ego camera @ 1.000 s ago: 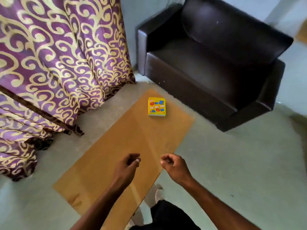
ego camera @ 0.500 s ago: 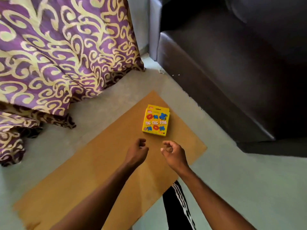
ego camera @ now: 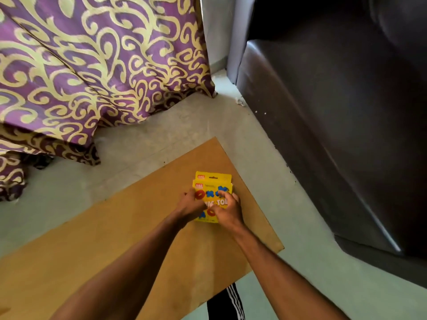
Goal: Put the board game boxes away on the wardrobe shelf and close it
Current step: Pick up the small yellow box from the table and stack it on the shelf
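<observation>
Fingers [ego camera: 222, 194] curled onto the yellow game boxes [ego camera: 213, 181]: left hand [ego camera: 191, 205] pinching the left edge, right hand [ego camera: 228, 210] clamped over the lid. Two boxes, stacked askew on the brown board [ego camera: 115, 239] on the floor [ego camera: 161, 125]. Squeeze both edges together, or the lower one could slip out.
</observation>
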{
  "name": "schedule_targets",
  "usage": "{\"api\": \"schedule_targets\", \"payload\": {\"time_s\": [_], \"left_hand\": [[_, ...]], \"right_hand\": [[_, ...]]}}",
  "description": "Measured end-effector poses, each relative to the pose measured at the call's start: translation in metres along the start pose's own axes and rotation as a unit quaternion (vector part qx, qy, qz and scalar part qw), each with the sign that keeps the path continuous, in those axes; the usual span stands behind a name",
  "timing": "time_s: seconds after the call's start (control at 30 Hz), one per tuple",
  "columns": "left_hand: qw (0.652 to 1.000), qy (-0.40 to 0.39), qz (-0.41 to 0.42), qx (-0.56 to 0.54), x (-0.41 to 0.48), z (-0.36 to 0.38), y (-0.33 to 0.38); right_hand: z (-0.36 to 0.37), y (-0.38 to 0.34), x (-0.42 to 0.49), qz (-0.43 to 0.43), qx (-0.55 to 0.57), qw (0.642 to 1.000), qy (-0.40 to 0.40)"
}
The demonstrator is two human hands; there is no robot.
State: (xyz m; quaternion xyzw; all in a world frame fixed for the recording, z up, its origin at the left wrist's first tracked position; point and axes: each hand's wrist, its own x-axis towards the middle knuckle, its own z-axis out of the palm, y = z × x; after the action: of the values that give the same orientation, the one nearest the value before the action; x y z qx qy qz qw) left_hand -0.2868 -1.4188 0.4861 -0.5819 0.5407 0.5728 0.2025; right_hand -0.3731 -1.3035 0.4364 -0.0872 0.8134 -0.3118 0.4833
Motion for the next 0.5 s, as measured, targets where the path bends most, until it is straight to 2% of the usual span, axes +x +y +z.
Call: {"api": "schedule_targets", "payload": {"time_s": [0.13,0.2,0.37,0.5], "left_hand": [[0.989,-0.057,-0.046,-0.13,-0.053,-0.006,-0.024],[0.985,-0.071,-0.055,-0.15,-0.079,-0.007,-0.038],[0.972,-0.019,-0.03,-0.23,-0.133,-0.021,-0.09],[0.958,-0.012,-0.004,-0.285,-0.175,-0.048,-0.139]], "right_hand": [[0.002,0.008,-0.037,-0.014,-0.036,0.999,-0.027],[0.004,0.013,-0.06,-0.017,-0.058,0.998,-0.034],[0.021,0.016,-0.116,-0.049,-0.084,0.993,-0.068],[0.053,0.005,-0.173,-0.087,-0.101,0.988,-0.077]]}}
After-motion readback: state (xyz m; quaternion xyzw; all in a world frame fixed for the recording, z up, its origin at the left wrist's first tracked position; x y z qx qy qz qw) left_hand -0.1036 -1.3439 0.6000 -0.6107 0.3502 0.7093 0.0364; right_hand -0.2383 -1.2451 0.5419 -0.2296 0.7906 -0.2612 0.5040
